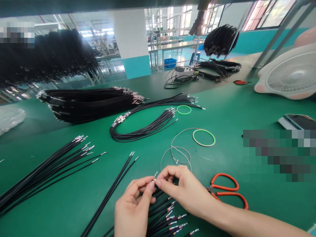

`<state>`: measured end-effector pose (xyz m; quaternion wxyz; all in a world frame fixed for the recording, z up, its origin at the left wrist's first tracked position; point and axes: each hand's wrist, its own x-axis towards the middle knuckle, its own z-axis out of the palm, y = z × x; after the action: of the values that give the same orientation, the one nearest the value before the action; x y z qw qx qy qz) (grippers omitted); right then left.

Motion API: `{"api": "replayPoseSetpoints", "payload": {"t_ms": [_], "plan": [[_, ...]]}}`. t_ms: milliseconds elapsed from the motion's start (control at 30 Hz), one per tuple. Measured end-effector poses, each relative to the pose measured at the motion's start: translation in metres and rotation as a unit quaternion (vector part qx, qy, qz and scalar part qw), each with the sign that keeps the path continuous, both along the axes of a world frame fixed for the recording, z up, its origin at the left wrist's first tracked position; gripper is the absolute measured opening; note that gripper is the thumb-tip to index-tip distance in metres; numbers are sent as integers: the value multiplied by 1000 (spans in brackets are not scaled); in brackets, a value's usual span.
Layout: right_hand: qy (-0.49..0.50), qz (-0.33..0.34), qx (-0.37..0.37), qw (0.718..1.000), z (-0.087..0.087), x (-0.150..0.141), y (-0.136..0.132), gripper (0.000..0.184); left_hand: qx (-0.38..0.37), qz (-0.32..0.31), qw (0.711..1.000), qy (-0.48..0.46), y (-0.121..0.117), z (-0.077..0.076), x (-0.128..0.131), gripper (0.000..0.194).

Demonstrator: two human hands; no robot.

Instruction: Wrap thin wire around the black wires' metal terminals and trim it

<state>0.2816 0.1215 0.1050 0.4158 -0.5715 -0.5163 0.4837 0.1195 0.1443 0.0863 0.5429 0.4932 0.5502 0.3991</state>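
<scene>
My left hand (134,200) pinches a black cable near its end, where a small metal terminal (155,175) sticks up between the hands. Thumb and forefinger of my right hand (181,187) are closed right beside that terminal; whatever they grip is too small to make out. A thin grey line (181,149) lies in loose loops just beyond my right hand, by a green ring (203,137). Under my hands is a bundle of black cables with metal ends (170,222). Red-handled scissors (225,189) lie by my right wrist, partly covered by it.
Several loose black cables (111,191) and a larger bunch (49,168) lie on the left of the green table (269,210). Farther back are a curved cable bundle (143,131), a thick black bundle (93,105) and a second green ring (184,110). A white fan (291,72) stands right.
</scene>
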Motion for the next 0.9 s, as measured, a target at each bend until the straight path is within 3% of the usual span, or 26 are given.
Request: {"api": "replayPoseSetpoints", "payload": {"t_ms": [233, 567, 900], "plan": [[-68, -7, -3, 998, 4, 0, -3, 23, -44, 21, 999, -19, -3, 2, 0, 37], [-84, 2, 38, 996, 11, -2, -2, 20, -61, 65, 994, -66, -11, 17, 10, 34], [-123, -1, 66, 990, 7, 1, -1, 16, -53, 46, 996, -54, -7, 18, 11, 37]]}}
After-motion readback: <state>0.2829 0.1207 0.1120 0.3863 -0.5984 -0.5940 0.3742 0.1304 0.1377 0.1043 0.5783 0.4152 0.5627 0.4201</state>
